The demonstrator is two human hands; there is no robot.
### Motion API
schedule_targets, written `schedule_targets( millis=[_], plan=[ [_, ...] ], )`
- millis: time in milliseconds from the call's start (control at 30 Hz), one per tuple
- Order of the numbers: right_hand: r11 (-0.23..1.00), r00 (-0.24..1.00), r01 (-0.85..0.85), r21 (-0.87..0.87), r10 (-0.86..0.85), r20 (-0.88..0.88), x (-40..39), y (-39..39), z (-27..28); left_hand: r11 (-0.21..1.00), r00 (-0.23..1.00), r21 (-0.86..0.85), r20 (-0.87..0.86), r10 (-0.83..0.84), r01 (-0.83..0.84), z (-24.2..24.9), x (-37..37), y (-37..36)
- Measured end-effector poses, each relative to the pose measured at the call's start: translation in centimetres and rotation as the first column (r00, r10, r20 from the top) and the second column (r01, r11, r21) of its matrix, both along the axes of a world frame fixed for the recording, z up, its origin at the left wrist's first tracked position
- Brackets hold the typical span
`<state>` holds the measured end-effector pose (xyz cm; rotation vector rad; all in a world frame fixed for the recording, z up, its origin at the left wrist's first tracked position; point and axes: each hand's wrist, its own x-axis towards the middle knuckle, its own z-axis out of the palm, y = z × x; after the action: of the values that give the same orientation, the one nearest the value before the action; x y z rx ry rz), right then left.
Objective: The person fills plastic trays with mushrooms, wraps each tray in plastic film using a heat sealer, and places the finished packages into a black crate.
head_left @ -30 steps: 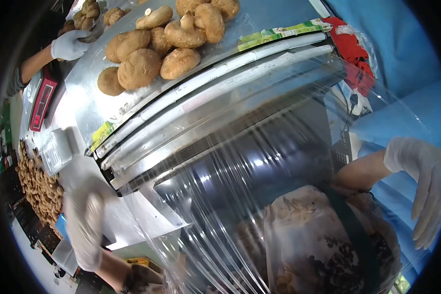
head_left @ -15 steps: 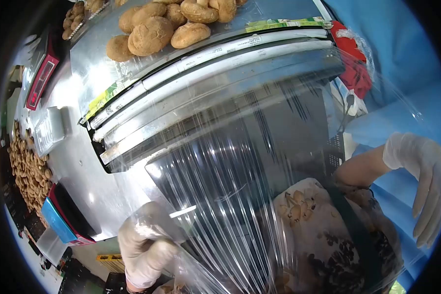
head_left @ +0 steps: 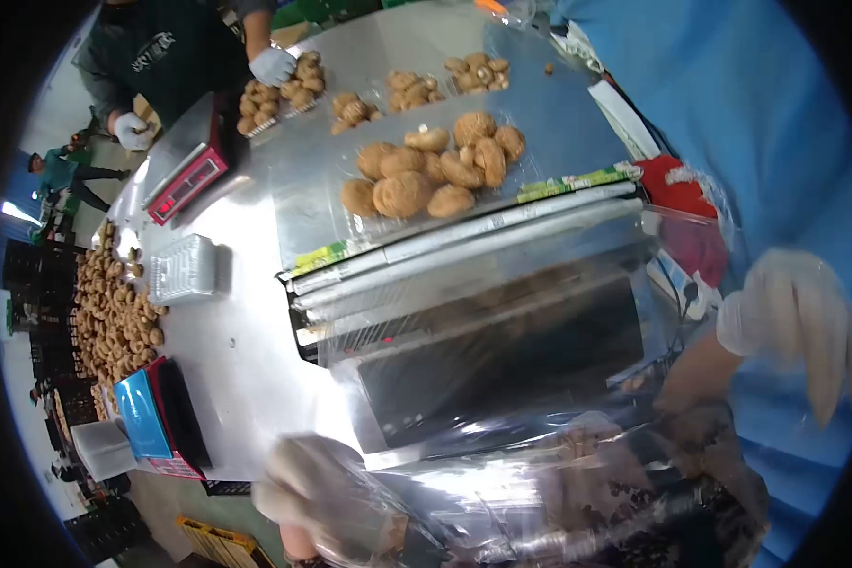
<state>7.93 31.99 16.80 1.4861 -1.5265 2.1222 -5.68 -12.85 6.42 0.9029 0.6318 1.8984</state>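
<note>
One clear film (head_left: 488, 497) gleams, creased, beside the left hand (head_left: 314, 490), grip too blurred to tell; right hand (head_left: 793, 322) loosely spread.

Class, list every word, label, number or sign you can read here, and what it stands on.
Nothing reads clearly.
Co-worker's dark top: pale lettering, too small and blurred.
Red scale: any digits too small.
White roller: faint print, too small.
Green strip: any print too blurred.

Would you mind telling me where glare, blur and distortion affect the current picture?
Head view: white glare washes out parts of the shiny grey metal table; bright reflections streak the clear, thin plastic film; the left hand in a translucent whitish glove is blurred; the wide lens appears to bow the scene, with black corners.
</note>
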Motion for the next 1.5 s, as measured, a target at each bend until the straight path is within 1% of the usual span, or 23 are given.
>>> schedule_targets(
  millis=[33, 133, 167, 200, 233, 267, 300, 400, 433, 467, 500, 533, 600, 700, 833, 900, 933, 1033, 1133, 1267, 1333, 1433, 1500],
  plan=[
    [0.996, 0.997, 0.074, -0.054, -0.075, -0.028, -1.4, 0.2, -0.2, 0.997, 1.000, 0.078, -0.017, 0.013, -0.012, 0.5, -2.1, 0.8],
    [0.848, 0.892, 0.422, -0.319, -0.451, -0.017, -9.0, -2.5, -0.1, 0.919, 0.931, 0.162, -0.009, 0.365, -0.359, 4.1, -9.4, 4.9],
    [0.794, 0.786, 0.604, -0.066, -0.607, -0.112, -11.8, -2.2, 0.7, 0.863, 0.881, 0.196, 0.007, 0.473, -0.465, 5.3, -11.9, 6.4],
    [0.644, 0.657, 0.750, 0.153, -0.697, -0.287, -14.7, -1.9, 1.5, 0.602, 0.600, 0.082, -0.048, 0.799, -0.794, 5.7, -13.8, 9.7],
    [0.511, 0.563, 0.827, 0.235, -0.747, -0.355, -17.5, -1.1, 0.5, 0.667, 0.668, 0.045, 0.019, 0.744, -0.744, 4.3, -17.7, 11.3],
    [0.362, 0.467, 0.881, 0.305, -0.770, -0.434, -20.2, -0.4, -0.6, 0.692, 0.682, 0.024, -0.142, 0.717, -0.722, 4.2, -19.2, 13.8],
    [0.391, 0.502, 0.859, 0.330, -0.767, -0.399, -23.1, 0.7, -3.0, 0.692, 0.689, -0.022, -0.117, 0.715, -0.722, 2.6, -21.4, 15.3],
    [0.193, 0.456, 0.836, 0.513, -0.765, -0.455, -27.1, 2.4, -8.3, 0.635, 0.654, -0.189, -0.367, 0.662, -0.749, -2.2, -23.6, 17.0],
    [0.282, 0.515, 0.823, 0.494, -0.738, -0.436, -27.7, 2.3, -9.3, 0.616, 0.602, -0.164, -0.508, 0.616, -0.770, -2.0, -22.4, 17.2],
    [0.282, 0.535, 0.809, 0.516, -0.717, -0.447, -28.0, 2.5, -10.6, 0.672, 0.798, -0.431, -0.331, 0.503, -0.602, -0.8, -20.5, 16.9],
    [0.279, 0.562, 0.779, 0.561, -0.708, -0.429, -27.6, 2.2, -11.2, 0.634, 0.839, -0.551, -0.319, 0.441, -0.543, -2.3, -20.8, 16.9],
    [0.303, 0.613, 0.719, 0.625, -0.700, -0.367, -27.4, 2.5, -12.1, 0.665, 0.827, -0.502, -0.426, 0.365, -0.553, -5.7, -22.6, 17.0],
    [0.352, 0.697, 0.579, 0.736, -0.682, -0.222, -26.9, 3.2, -14.6, 0.670, 0.737, -0.435, -0.626, 0.256, -0.602, -5.3, -22.7, 17.0],
    [0.343, 0.682, 0.636, 0.691, -0.669, -0.295, -26.1, 3.4, -15.7, 0.681, 0.620, -0.377, -0.771, 0.144, -0.628, -4.9, -22.9, 16.9],
    [0.286, 0.652, 0.624, 0.727, -0.703, -0.283, -24.4, 3.2, -15.1, 0.661, 0.753, -0.503, -0.641, 0.148, -0.557, -1.6, -20.5, 16.3],
    [0.428, 0.636, 0.446, 0.786, -0.769, 0.057, -23.3, 2.4, -13.4, 0.611, 0.848, -0.617, -0.494, 0.191, -0.496, 0.2, -19.2, 15.9],
    [0.509, 0.598, 0.357, 0.783, -0.769, 0.227, -23.1, 2.0, -12.9, 0.603, 0.841, -0.619, -0.511, 0.177, -0.503, 0.2, -19.4, 15.6],
    [0.632, 0.499, 0.284, 0.721, -0.739, 0.452, -22.8, 2.0, -12.9, 0.562, 0.842, -0.651, -0.511, 0.173, -0.510, -0.7, -20.8, 14.9],
    [0.764, 0.187, 0.220, 0.607, -0.644, 0.742, -21.5, 2.3, -12.1, 0.530, 0.873, -0.695, -0.406, 0.268, -0.486, -0.9, -19.4, 13.5],
    [0.854, 0.279, 0.282, 0.436, -0.509, 0.815, -19.6, 2.7, -13.3, 0.546, 0.920, -0.742, -0.285, 0.268, -0.389, -1.9, -18.5, 11.3],
    [0.852, 0.334, 0.321, 0.415, -0.511, 0.792, -18.4, 2.2, -13.4, 0.506, 0.881, -0.721, -0.373, 0.291, -0.473, -2.2, -17.8, 10.9],
    [0.470, 0.276, 0.405, 0.784, -0.881, 0.385, -16.8, 1.6, -12.6, 0.427, 0.789, -0.665, -0.548, 0.277, -0.612, -3.1, -17.5, 10.2],
    [0.164, 0.366, 0.490, 0.856, -0.930, -0.031, -16.3, 2.4, -13.4, 0.421, 0.722, -0.590, -0.612, 0.324, -0.689, -3.5, -16.8, 10.4]
  ],
)
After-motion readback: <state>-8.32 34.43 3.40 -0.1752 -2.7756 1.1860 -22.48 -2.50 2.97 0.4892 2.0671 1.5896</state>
